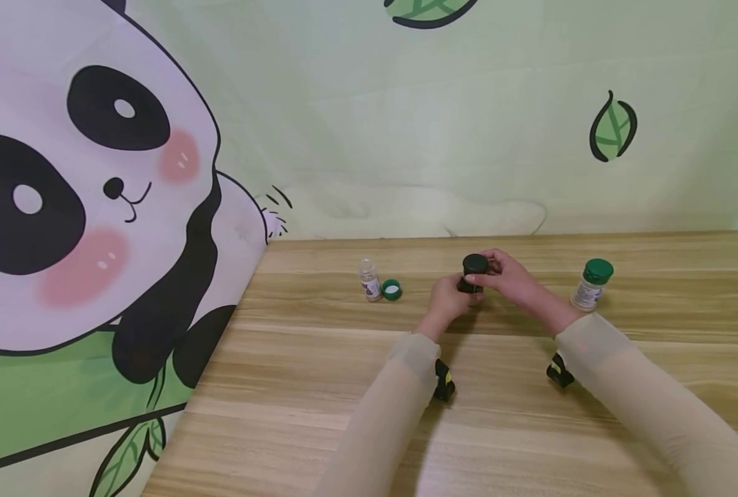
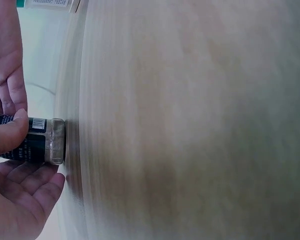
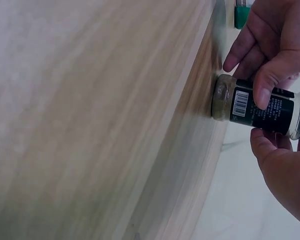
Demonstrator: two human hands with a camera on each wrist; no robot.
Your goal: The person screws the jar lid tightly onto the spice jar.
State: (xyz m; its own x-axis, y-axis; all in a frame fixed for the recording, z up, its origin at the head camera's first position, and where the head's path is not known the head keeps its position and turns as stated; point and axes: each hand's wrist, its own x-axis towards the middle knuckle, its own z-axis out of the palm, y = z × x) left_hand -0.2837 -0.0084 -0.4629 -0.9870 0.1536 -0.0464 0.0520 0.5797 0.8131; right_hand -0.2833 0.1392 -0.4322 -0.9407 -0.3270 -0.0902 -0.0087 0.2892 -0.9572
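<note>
Both hands are at a spice jar (image 3: pixel 270 111) with a black label, a pale grainy filling at its base and a black cap (image 1: pixel 475 262). My left hand (image 1: pixel 451 300) grips the jar low down; in the left wrist view its thumb (image 2: pixel 11 131) crosses the label and the other fingers curve round the far side. Higher up, my right hand (image 1: pixel 513 281) holds the jar just under the cap, thumb in front and fingers behind. In the right wrist view the right hand (image 3: pixel 290 172) shows beside the jar's upper part. The jar stands upright close over the table.
On the wooden table (image 1: pixel 319 386), left of the hands, stands a small open clear bottle (image 1: pixel 369 281) beside its upturned green cap (image 1: pixel 391 290). Right of the hands is a jar with a green lid (image 1: pixel 592 284). A panda-print backdrop (image 1: pixel 344 124) rises behind the table.
</note>
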